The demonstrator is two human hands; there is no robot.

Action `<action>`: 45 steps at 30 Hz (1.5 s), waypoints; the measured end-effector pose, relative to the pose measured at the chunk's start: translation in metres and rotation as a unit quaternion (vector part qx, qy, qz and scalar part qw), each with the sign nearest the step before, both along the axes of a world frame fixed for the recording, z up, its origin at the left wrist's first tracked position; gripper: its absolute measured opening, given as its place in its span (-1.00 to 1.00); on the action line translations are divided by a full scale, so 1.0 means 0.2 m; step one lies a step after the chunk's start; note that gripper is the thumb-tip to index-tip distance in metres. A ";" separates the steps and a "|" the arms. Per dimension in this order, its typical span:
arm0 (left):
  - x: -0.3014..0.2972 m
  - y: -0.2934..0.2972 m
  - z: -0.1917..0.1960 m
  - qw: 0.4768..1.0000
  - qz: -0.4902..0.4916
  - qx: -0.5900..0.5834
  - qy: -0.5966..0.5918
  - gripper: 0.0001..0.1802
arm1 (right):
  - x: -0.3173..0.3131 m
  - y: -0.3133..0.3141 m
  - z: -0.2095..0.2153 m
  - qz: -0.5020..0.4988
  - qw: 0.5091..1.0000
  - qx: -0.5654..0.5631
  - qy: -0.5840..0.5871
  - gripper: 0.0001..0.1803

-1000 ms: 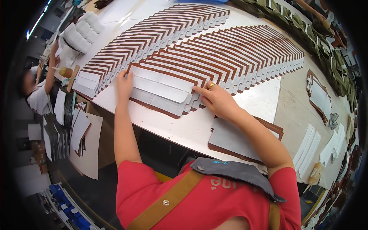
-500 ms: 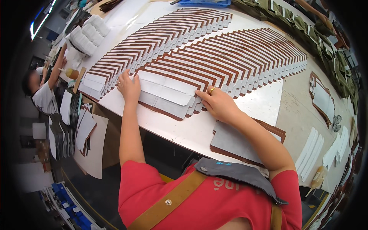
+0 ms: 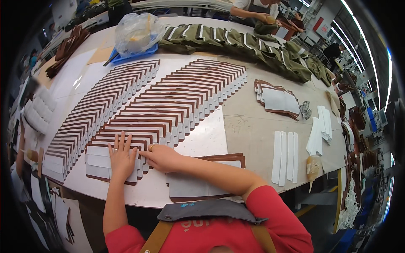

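My left hand [image 3: 122, 159] lies with spread fingers on the front panel of a long overlapping row of brown-edged panels [image 3: 158, 107] with pale grey-white faces. A white strip [image 3: 98, 160] runs across that front panel, partly under this hand. At the panel's right edge, my right hand [image 3: 162, 157] has its index finger extended and the others curled, closed on the edge. A second, narrower row of panels [image 3: 90, 114] fans out to the left. Below my right forearm sits a stack of larger brown-edged panels [image 3: 198, 187], partly covered by the arm.
Olive-green garments [image 3: 228, 44] line the table's far side. A clear plastic bag [image 3: 139, 33] rests in a blue tray [image 3: 152, 49]. To the right are another panel stack [image 3: 278, 100], white strips [image 3: 279, 158] and a nozzle bottle [image 3: 313, 168]. A co-worker [image 3: 255, 12] stands across the table.
The view has swung to the right. My left hand has moved from the front panel's left edge onto its face, fingers spread. My right hand stays by the right edge.
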State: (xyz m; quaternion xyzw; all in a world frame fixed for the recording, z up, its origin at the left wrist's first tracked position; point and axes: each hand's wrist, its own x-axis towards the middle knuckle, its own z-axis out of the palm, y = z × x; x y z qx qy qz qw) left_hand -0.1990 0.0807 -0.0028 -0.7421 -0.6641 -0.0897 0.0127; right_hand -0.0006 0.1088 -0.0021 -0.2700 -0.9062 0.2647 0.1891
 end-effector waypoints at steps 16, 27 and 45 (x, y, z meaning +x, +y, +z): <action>-0.02 0.00 0.00 0.998 0.030 -0.043 -0.033 -0.41 | 1.08 -0.32 0.29 -0.293 0.948 -0.070 0.105 -0.74; 0.21 -0.05 0.15 0.986 -0.008 0.081 -0.146 -0.50 | 1.17 -0.62 0.23 -0.411 0.879 -0.153 0.186 -0.75; 0.97 -0.27 0.08 0.924 -0.361 -0.109 -0.061 -0.30 | 1.01 -0.63 0.04 -0.327 0.934 0.061 -0.131 -0.33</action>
